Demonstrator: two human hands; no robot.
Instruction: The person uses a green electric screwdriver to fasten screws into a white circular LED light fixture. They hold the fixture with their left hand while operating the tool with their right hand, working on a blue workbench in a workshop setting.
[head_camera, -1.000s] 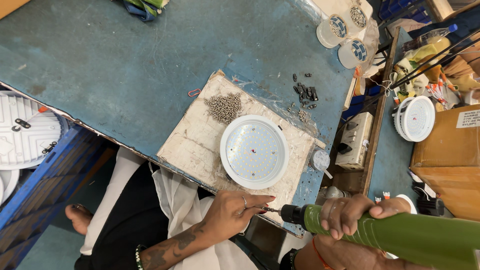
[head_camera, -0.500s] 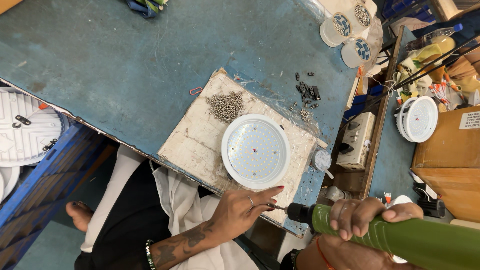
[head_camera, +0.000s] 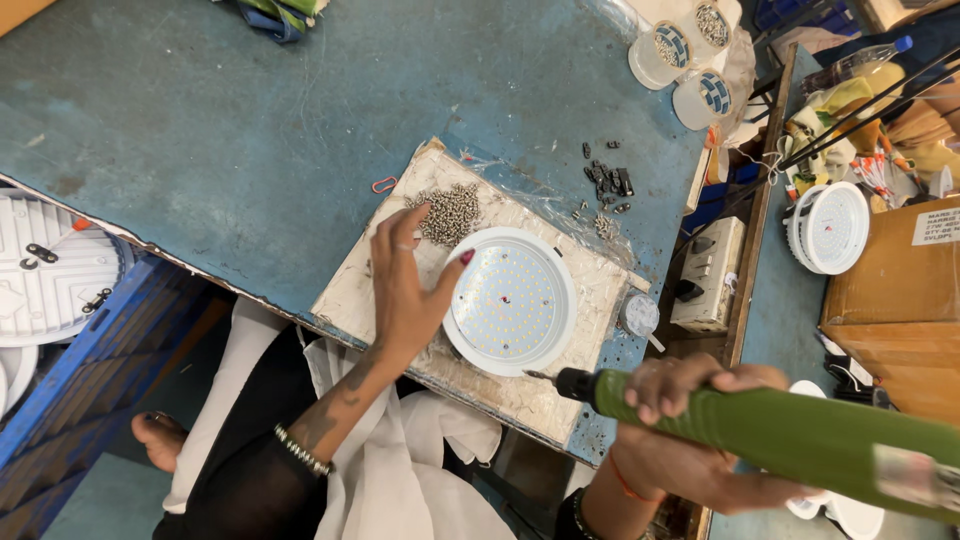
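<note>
Left hand (head_camera: 408, 290) now stretched up across the pale, scuffed work board (head_camera: 350, 295) at mid-frame, moved from the board's lower edge where it lay a second ago beside the tool tip; fingers loosely spread and reaching into the heap of small grey metal screws (head_camera: 449, 212) just above the round white lamp disc (head_camera: 510, 300), thumb resting against the disc's left rim, nothing visibly pinched yet. Reads as a fresh screw being fetched between fastenings. Right hand (head_camera: 690, 430) at lower right, wrapped firmly around the thick green cylindrical powered screwdriver (head_camera: 790, 435), black chuck and thin bit (head_camera: 545, 377) pointing left and hanging just off the disc's lower right edge, not touching it, about where it hung before. Lamp disc sitting flat at the centre of the board, smooth glossy rim around a matte face dotted with a fine grid of tiny emitters. Board itself rough and stained, partly covered with crinkled clear film, lying on a worn blue-painted bench top (head_camera: 200, 130) with chipped patches. A scatter of small dark metal clips (head_camera: 608, 180) on the bench up and right of the board; a small red loop (head_camera: 384, 184) near its upper left corner. Two clear plastic tubs (head_camera: 680, 60) at the top right, a beige switch box (head_camera: 708, 275) at right, and a second white lamp disc (head_camera: 830, 228) further right.
</note>
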